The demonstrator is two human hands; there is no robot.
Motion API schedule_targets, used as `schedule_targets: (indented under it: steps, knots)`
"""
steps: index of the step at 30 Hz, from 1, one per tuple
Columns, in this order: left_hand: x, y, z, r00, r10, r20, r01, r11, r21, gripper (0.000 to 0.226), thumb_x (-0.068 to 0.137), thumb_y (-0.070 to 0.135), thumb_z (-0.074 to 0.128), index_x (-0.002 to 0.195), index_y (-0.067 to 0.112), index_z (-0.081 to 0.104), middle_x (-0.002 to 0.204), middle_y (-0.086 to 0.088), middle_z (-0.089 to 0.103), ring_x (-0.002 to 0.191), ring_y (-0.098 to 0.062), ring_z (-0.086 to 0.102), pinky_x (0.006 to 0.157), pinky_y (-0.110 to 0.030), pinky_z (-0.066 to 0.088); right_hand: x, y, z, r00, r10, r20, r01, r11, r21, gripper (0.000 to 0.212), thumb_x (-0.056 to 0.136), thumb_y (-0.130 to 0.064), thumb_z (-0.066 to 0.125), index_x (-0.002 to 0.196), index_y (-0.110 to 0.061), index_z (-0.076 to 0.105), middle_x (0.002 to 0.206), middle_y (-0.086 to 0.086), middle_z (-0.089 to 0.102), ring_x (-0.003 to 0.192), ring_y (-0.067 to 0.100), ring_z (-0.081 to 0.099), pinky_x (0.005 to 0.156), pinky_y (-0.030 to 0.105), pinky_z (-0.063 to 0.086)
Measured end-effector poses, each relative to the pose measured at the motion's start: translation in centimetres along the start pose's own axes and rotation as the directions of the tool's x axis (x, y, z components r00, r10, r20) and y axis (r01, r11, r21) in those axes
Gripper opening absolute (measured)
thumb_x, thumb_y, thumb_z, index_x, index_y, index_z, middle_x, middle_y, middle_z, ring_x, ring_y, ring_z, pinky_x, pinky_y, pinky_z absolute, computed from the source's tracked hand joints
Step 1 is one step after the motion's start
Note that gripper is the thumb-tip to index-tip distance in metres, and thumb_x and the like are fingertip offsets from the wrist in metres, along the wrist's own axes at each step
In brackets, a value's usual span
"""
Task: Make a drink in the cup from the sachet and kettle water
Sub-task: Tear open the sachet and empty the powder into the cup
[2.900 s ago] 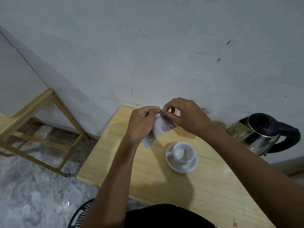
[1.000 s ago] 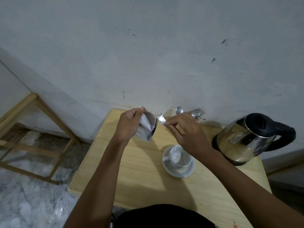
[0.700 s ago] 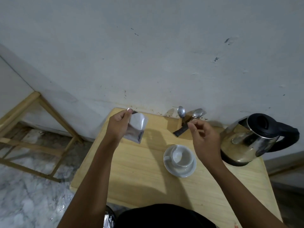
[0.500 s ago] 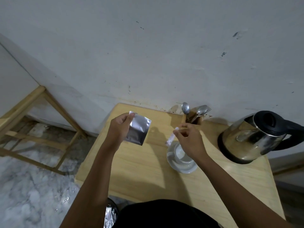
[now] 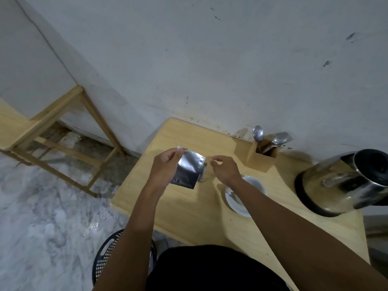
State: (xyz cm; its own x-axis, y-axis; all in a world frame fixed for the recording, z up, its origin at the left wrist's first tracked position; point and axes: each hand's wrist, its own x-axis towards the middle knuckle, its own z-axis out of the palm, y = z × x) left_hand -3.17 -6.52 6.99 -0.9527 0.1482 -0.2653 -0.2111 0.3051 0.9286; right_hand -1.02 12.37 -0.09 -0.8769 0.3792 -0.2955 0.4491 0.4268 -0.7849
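Head view: the left hand [image 5: 162, 168] pinches the square silver foil sachet [image 5: 188, 170] at its top corner, above the pale wooden worktop [image 5: 189, 206]. The right hand [image 5: 223, 168] hovers beside it, fingers curled; whether they hold anything, I cannot tell. Pouring powder into the white cup [image 5: 252, 182] and adding water from the steel kettle [image 5: 344, 183] seemingly remain.

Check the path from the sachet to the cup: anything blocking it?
Only the person's own right hand and forearm: they lie between the sachet, held in the left hand, and the cup.
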Motion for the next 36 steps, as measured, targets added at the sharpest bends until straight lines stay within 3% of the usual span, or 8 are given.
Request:
schedule_targets:
  steps: [3,6,10,17,23,28,31,36]
  knots:
    - [0.0,0.1,0.4,1.0,-0.007,-0.009,0.007,1.0,0.002,0.02,0.092,0.044,0.054,0.092,0.038,0.072,0.085,-0.002,0.053,0.077,-0.011,0.048,0.06,-0.016,0.041,-2.1,-1.3,-1.9,0.997,0.056,-0.055,-0.037,0.954,0.299,0.027,0.097,-0.023,0.049,0.114,-0.015,0.069,0.115,0.0,0.068,0.099,0.019,0.065,0.079,0.03,0.05]
    - [-0.2,0.3,1.3,1.0,-0.004,-0.003,0.003,1.0,-0.022,0.02,0.091,0.043,0.055,0.085,0.036,0.073,0.078,-0.003,0.048,0.074,-0.013,0.044,0.066,-0.024,0.039,-5.2,-1.9,-3.4,0.988,0.057,0.142,-0.123,0.852,0.51,0.024,0.097,-0.026,0.051,0.112,-0.017,0.069,0.111,-0.001,0.069,0.099,0.016,0.066,0.073,0.031,0.053]
    - [-0.8,1.2,3.4,0.999,0.015,0.049,-0.013,0.999,-0.05,0.023,0.092,0.043,0.054,0.092,0.029,0.073,0.073,0.007,0.054,0.072,-0.01,0.049,0.071,-0.024,0.043,-7.9,-0.1,-4.1,0.979,-0.04,0.201,-0.063,0.876,0.478,0.019,0.093,-0.032,0.062,0.109,-0.025,0.07,0.11,-0.007,0.071,0.101,0.009,0.067,0.083,0.031,0.055]
    - [-2.1,2.5,6.8,0.947,0.116,0.299,-0.114,0.993,-0.026,0.029,0.091,0.042,0.057,0.102,0.019,0.07,0.085,0.008,0.062,0.08,-0.008,0.056,0.074,-0.024,0.043,-9.5,2.0,-7.0,0.995,-0.048,-0.082,0.082,0.878,0.472,0.015,0.092,-0.017,0.065,0.092,-0.005,0.074,0.083,0.006,0.074,0.069,0.007,0.065,0.065,0.015,0.051]
    - [-2.5,3.6,9.1,0.917,0.12,0.381,-0.149,0.988,0.045,0.016,0.085,0.025,0.066,0.098,0.018,0.071,0.091,-0.016,0.074,0.075,-0.018,0.061,0.068,-0.036,0.052,-11.0,5.2,-8.7,0.97,-0.004,-0.243,0.108,0.903,0.417,0.013,0.091,-0.018,0.066,0.101,-0.012,0.072,0.088,0.002,0.073,0.077,0.008,0.067,0.07,0.022,0.05]
    - [-3.2,3.4,11.2,0.915,0.107,0.389,-0.148,0.986,0.079,0.01,0.084,0.021,0.065,0.091,0.017,0.071,0.082,-0.029,0.065,0.069,-0.023,0.058,0.061,-0.044,0.058,-14.5,8.9,-8.6,0.952,-0.147,-0.268,0.203,0.96,0.193,0.054,0.084,-0.031,0.073,0.13,-0.036,0.045,0.129,-0.018,0.048,0.11,-0.003,0.055,0.078,0.014,0.051]
    - [-3.7,2.9,12.1,0.903,0.059,0.425,-0.115,0.987,0.109,0.028,0.078,0.027,0.064,0.092,0.003,0.064,0.074,-0.015,0.056,0.068,-0.022,0.051,0.06,-0.039,0.052,-16.0,10.8,-7.5,0.923,-0.267,-0.278,0.267,0.963,-0.04,0.071,0.076,-0.039,0.076,0.136,-0.028,0.041,0.138,-0.011,0.036,0.118,-0.002,0.046,0.077,0.024,0.053]
    - [-4.3,1.9,13.5,0.901,0.014,0.434,-0.098,0.98,0.172,0.028,0.076,0.028,0.063,0.089,0.003,0.064,0.079,-0.025,0.067,0.066,-0.031,0.064,0.065,-0.055,0.057,-16.5,10.8,-6.0,0.822,-0.338,-0.459,0.283,0.941,-0.186,0.036,0.083,-0.028,0.072,0.116,-0.026,0.059,0.123,-0.01,0.053,0.108,0.005,0.056,0.06,0.029,0.054]
